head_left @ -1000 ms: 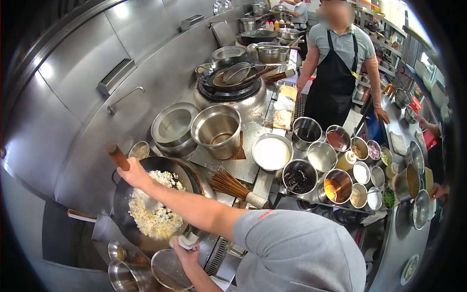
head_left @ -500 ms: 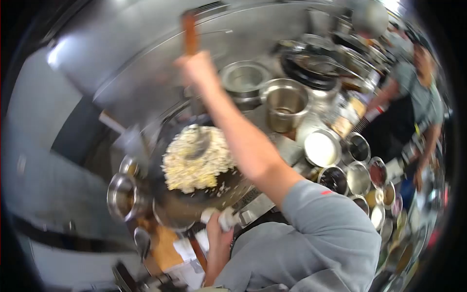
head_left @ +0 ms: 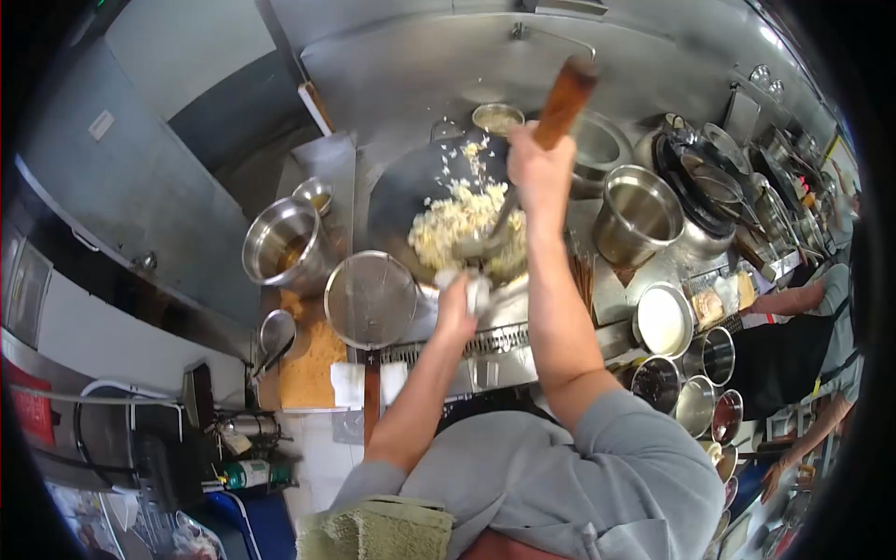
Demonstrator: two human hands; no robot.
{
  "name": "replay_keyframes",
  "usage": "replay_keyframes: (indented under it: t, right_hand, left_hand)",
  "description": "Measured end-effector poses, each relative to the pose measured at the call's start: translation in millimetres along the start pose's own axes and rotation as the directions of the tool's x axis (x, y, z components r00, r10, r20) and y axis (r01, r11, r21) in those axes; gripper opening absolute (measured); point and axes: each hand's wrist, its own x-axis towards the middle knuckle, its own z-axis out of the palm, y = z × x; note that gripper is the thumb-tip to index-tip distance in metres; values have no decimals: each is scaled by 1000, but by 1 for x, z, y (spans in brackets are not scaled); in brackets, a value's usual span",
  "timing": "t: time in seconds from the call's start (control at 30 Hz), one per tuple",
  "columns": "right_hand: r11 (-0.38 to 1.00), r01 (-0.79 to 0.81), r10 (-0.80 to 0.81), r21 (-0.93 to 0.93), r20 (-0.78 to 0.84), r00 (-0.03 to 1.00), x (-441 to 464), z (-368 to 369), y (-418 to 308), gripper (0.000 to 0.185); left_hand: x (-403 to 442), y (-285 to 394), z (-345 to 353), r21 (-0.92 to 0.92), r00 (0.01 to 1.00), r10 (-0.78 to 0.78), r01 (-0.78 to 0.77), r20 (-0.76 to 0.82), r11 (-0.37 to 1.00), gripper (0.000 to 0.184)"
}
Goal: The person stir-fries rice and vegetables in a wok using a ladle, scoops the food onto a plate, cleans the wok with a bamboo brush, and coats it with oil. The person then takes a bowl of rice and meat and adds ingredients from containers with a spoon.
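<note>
Fried rice with yellow bits [head_left: 448, 231] lies in a dark wok [head_left: 397, 201], and some grains are in the air above its far side. My right hand [head_left: 543, 173] is wrapped round the wooden-handled ladle [head_left: 565, 103], whose metal bowl rests in the rice. At the wok's near edge, my left hand [head_left: 456, 308] is closed on a white cloth [head_left: 477, 291]. Whatever the cloth covers is hidden.
A round strainer [head_left: 371, 299] lies left of my left hand, near a steel pot [head_left: 285, 245]. To the right stand an empty steel pot [head_left: 639, 217], a pot of white liquid [head_left: 663, 320] and several sauce containers. A co-worker in a black apron [head_left: 789, 364] stands at far right.
The view has swung left, bringing the wok to the middle. My right hand has lowered the ladle bowl nearer the wok's near side, and grains have flown up. My left hand still grips the cloth.
</note>
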Motion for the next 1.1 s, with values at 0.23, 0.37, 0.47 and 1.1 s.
replay_keyframes:
  t: [0.23,0.37,0.47,1.1]
  right_hand:
    - [942,234,-272,-241,-138,952,134,34,-2,23]
    - [979,178,-188,-102,-92,978,109,49,-79,22]
    - [989,151,-151,-8,-20,988,73,34,-24,25]
    - [995,-52,46,83,73,996,115,25,111,21]
  left_hand:
    - [-56,-58,-36,-28,997,71,-71,-16,997,13]
    - [17,-4,-16,-18,989,150,-151,-10,988,16]
    - [57,9,-25,81,997,77,-77,11,994,18]
    - [58,18,-33,171,985,-173,168,18,971,16]
